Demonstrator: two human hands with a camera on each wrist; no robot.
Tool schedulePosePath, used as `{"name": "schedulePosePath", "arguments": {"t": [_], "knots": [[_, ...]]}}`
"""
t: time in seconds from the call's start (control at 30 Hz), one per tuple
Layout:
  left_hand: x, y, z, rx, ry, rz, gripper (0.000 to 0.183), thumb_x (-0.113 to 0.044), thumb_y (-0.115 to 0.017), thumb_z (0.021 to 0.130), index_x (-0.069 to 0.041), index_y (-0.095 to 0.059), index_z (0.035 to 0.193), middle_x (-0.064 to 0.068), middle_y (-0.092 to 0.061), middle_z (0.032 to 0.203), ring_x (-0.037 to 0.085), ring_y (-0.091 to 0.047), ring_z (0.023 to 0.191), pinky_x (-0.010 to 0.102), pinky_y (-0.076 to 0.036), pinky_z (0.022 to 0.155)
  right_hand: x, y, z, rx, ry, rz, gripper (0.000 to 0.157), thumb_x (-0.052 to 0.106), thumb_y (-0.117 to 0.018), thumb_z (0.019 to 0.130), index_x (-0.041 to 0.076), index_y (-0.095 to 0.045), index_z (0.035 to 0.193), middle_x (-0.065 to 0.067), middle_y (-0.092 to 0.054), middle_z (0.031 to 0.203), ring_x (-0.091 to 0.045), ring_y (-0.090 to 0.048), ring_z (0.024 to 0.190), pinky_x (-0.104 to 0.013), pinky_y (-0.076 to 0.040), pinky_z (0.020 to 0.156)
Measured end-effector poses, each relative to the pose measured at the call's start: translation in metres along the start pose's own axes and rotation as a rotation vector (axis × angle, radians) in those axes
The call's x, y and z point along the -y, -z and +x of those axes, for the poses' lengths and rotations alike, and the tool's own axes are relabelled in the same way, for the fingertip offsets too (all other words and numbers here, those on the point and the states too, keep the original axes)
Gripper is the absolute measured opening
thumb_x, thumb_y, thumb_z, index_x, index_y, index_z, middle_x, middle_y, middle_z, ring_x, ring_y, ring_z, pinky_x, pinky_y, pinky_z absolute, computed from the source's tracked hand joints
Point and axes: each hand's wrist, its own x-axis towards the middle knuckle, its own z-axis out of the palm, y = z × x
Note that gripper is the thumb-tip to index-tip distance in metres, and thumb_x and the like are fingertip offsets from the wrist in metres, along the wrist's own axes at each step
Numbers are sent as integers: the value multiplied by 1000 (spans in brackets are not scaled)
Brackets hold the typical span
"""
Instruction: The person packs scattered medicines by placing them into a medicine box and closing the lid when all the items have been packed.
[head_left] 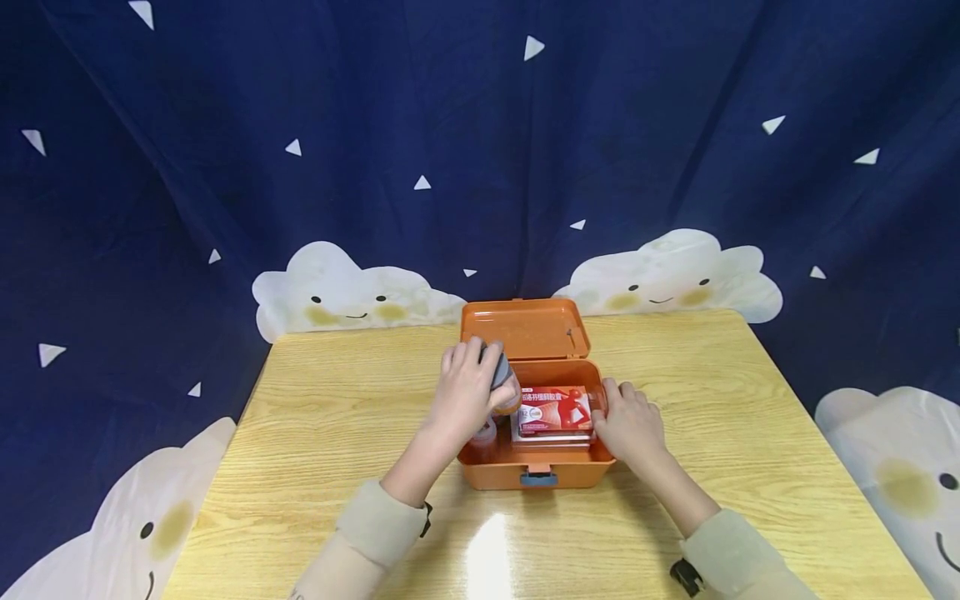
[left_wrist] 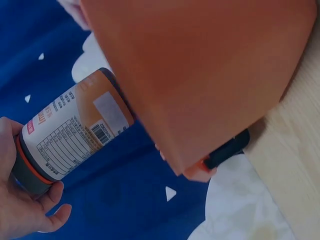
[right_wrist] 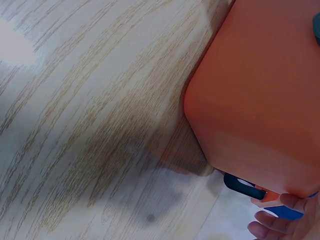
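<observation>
My left hand (head_left: 471,385) grips a supplement bottle (left_wrist: 75,125) by its dark grey cap. The bottle has a white and orange label printed with a table and barcode; it is tilted over the left part of an open orange storage box (head_left: 480,477), its base end overlapping the wall in the left wrist view. My right hand (head_left: 632,421) holds the right rim of the storage box, thumb toward the inside. Within lie a red medicine box (head_left: 555,410) on top of other flat boxes, and a small clear-topped container (head_left: 485,432) at the left, partly behind my left forearm.
The lid (head_left: 525,329) of the storage box is swung back toward the curtain. A blue-grey latch (head_left: 538,479) sits on the front wall. The wooden table (head_left: 352,392) extends to both sides, and a dark blue curtain (head_left: 480,125) with cloud prints hangs behind it.
</observation>
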Motion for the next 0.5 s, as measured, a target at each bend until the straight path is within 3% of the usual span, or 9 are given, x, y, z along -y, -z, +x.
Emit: {"name": "schedulePosePath", "arguments": {"t": [0.5], "knots": [[-10, -20, -15, 214, -183, -15, 40, -37, -53, 87, -13, -50, 119, 6, -49, 103, 21, -47, 93, 41, -34, 92, -1, 0, 0, -8, 11, 1, 47, 25, -53, 83, 3, -45, 123, -24, -50, 108, -41, -50, 96, -55, -39, 75]]}}
